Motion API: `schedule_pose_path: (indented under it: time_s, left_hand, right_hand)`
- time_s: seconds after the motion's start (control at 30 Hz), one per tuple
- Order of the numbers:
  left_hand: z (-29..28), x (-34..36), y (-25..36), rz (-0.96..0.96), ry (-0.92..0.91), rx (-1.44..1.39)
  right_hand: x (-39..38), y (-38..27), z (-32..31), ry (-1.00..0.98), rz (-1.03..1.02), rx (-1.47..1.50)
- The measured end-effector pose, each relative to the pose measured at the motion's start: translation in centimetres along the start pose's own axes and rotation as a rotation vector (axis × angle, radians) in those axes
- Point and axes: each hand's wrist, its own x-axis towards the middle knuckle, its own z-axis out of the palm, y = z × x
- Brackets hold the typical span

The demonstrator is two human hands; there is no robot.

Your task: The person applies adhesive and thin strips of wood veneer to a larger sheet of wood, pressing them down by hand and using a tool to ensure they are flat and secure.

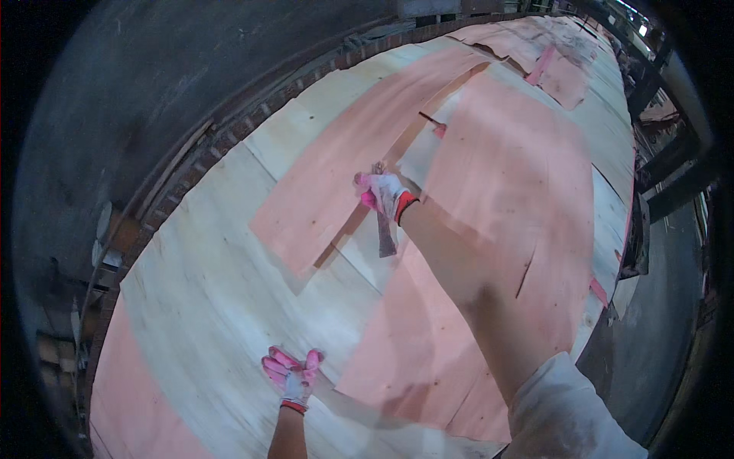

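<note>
My right hand [381, 191], in a white glove with pink fingers and a red cuff, is wrapped round a dark flat tool [388, 239]. The tool widens toward its lower end; a rough bit of it shows above the fist. Beside this hand lies the edge of a long pink veneer sheet [355, 145]. My left hand [294, 375], gloved the same way, is nearer to me with its fingers apart, over pale veneer [237, 306]. It holds nothing. A larger pink veneer sheet [512, 191] stretches under my right forearm.
Small pink scraps [541, 65] and a thin dark strip [430, 118] lie on the sheets farther off. A brick-like edge [229, 138] borders the stack on the left, beside dark floor [153, 92]. Dark beams [680, 176] stand along the right side.
</note>
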Motion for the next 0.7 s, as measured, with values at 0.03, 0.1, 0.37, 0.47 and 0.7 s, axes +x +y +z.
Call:
schedule_pose_path:
  time_s: [0.03,0.1,0.37,0.47,0.7]
  left_hand:
    - [-0.1,0.1,-0.5,-0.014,-0.001,0.004]
    - [-0.2,0.5,-1.2,-0.064,-0.006,0.141]
    - [7.9,2.4,-8.2,-0.058,-0.201,0.11]
    - [6.3,1.0,-6.3,-0.11,-0.236,-0.039]
    - [1.8,0.6,-4.9,0.294,-0.361,-0.165]
  right_hand:
    - [-0.1,0.0,1.5,-0.181,-0.002,0.046]
    - [-0.1,1.8,4.6,-0.134,0.041,0.02]
    - [10.6,-2.3,4.3,-0.008,-0.039,-0.254]
    - [11.8,-3.7,4.2,0.193,-0.009,0.161]
    - [10.9,-1.1,7.8,0.017,-0.2,0.046]
